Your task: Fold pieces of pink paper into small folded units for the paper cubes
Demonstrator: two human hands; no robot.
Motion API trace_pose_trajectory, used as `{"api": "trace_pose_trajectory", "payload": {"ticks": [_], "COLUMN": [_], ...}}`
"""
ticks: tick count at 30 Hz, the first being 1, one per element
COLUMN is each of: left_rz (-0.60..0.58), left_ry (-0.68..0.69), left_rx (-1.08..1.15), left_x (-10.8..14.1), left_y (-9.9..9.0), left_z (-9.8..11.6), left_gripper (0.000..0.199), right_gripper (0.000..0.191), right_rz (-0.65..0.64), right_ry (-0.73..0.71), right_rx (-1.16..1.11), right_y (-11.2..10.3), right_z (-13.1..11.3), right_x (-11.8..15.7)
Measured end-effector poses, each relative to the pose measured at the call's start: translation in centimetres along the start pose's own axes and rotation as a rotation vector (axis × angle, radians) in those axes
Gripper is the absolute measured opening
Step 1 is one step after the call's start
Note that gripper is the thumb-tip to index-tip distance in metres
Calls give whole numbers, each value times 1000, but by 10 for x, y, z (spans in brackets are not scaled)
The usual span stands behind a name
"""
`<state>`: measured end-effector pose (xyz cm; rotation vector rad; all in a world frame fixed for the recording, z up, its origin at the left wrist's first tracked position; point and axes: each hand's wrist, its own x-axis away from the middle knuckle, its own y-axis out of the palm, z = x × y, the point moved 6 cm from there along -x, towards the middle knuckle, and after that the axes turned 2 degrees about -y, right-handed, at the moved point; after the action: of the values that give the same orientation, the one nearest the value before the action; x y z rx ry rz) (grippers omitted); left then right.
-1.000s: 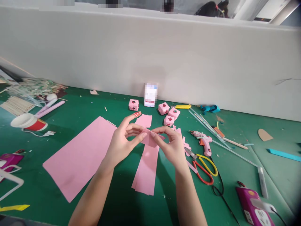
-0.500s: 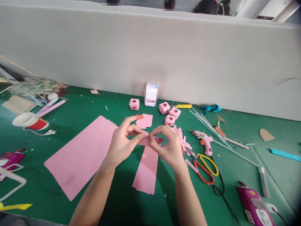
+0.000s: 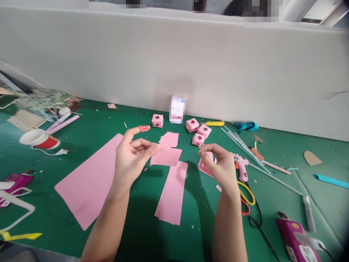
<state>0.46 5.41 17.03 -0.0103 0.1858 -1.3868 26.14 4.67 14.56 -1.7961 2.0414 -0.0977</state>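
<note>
My left hand (image 3: 131, 156) pinches a small rectangular piece of pink paper (image 3: 167, 157) at its left edge, with the index finger raised and a red patterned wrap on its tip. To the right, my right hand (image 3: 219, 160) is closed in a pinch, with a smaller piece of pink paper (image 3: 205, 168) at its fingertips, partly covered by the fingers. Below the hands lie overlapping long pink strips (image 3: 171, 196). Behind the left hand's piece is a small stack of pink paper squares (image 3: 171, 139). A large pink sheet (image 3: 89, 182) lies left, partly under my left forearm.
Pink folded paper cubes (image 3: 157, 120) stand near a propped phone (image 3: 177, 109). At right are a yellow cutter (image 3: 215, 123), a pink glue gun (image 3: 241, 169), scissors (image 3: 249, 194) partly hidden, and a purple power strip (image 3: 296, 236). A paper cup (image 3: 39, 139) lies left.
My hands have moved apart from their shared hold on the pink paper. The left keeps a flat piece; the right has shifted right, over the spot of the cut scraps and scissor blades.
</note>
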Motion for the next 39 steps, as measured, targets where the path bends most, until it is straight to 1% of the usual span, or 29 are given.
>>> {"api": "trace_pose_trajectory", "payload": {"ticks": [2, 6, 10, 13, 15, 17, 19, 22, 28, 32, 34, 36, 39], "left_rz": [-29, -103, -142, -219, -262, -273, -284, -314, -260, -136, -77, -41, 39], "left_ry": [-8, -31, 6, 67, 126, 194, 247, 287, 383, 504, 543, 553, 534], "left_rx": [15, 69, 58, -20, -100, -200, -287, -333, -395, -489, -519, -548, -619], "left_x": [1, 4, 6, 7, 8, 9, 10, 12, 12, 13, 12, 8, 1], "left_y": [4, 16, 22, 27, 31, 34, 38, 41, 43, 41, 38, 34, 21], "left_z": [0, -2, -5, -9, -10, -9, -7, -7, -6, -2, -2, -3, -5], "left_gripper": [55, 55, 49, 46, 51, 56, 56, 54, 56, 58, 58, 57, 52], "right_gripper": [8, 11, 11, 7, 7, 9, 10, 10, 8, 11, 12, 12, 10], "right_rz": [-37, -120, -143, -142, -141, -143, -145, -141, -130, -99, -73, -42, 46], "right_ry": [-26, -75, -89, -112, -132, -155, -176, -195, -181, -181, -182, -194, -185], "right_rx": [-48, -43, -31, 33, 98, 153, 190, 215, 183, 182, 190, 193, 193], "right_y": [7, 28, 35, 33, 33, 36, 40, 45, 55, 56, 52, 45, 27], "right_z": [-6, -17, -19, -21, -24, -28, -31, -34, -32, -31, -30, -30, -27], "right_x": [2, 4, 4, 5, 7, 8, 9, 11, 11, 11, 10, 9, 7]}}
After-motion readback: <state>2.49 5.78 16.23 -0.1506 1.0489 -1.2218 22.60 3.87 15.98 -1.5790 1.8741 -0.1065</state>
